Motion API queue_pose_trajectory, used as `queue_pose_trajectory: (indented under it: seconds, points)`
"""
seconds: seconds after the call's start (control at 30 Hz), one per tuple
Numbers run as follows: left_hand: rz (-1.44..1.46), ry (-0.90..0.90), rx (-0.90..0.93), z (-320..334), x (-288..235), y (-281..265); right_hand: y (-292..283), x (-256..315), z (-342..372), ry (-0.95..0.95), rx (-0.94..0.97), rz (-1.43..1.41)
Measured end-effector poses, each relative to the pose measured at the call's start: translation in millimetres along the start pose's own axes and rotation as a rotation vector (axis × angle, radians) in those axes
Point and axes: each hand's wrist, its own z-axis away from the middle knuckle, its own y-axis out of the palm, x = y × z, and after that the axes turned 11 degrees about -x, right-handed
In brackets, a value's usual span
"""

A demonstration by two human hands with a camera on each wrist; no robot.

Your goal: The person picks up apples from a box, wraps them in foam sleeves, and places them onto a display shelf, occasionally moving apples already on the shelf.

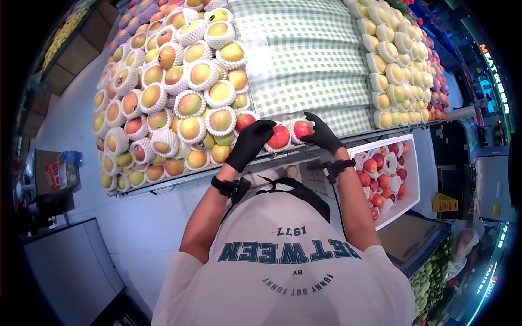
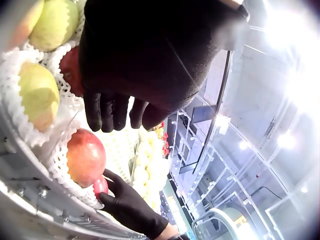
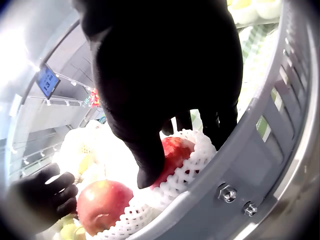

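Both hands wear black gloves at the front edge of the fruit stand. My right hand grips a red apple in a white foam net, low against the grey rim; its thumb lies over the apple in the right wrist view. Just left of it sits a second netted red apple. My left hand hovers beside that one, its fingers loosely bent and nothing in them. A third red apple lies partly hidden behind the left hand.
Yellow-red fruit in foam nets is heaped at left. Green checked cloth covers the middle section, with pale yellow netted fruit beyond it. A white foam box of red apples stands by my right arm. The grey slatted rim borders the stand.
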Motion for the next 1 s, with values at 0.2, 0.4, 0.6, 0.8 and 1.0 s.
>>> queue_pose_trajectory:
  seconds: [0.2,0.4,0.6,0.8,1.0]
  points:
    - [0.014,0.052,0.002,-5,-4,-2,-14,13,7,0.066,-0.026,0.018]
    - [0.117,-0.100,-0.027,-5,-10,-4,-50,-5,38,0.141,-0.322,-0.050]
    - [0.058,-0.122,0.030,-8,-29,5,-76,-19,104,0.414,-0.432,0.070]
    - [-0.062,-0.058,0.099,-16,-31,28,-84,-31,177,0.643,-0.436,-0.024]
    - [-0.119,-0.123,0.218,-13,-63,66,-83,-64,225,0.770,-0.367,-0.086]
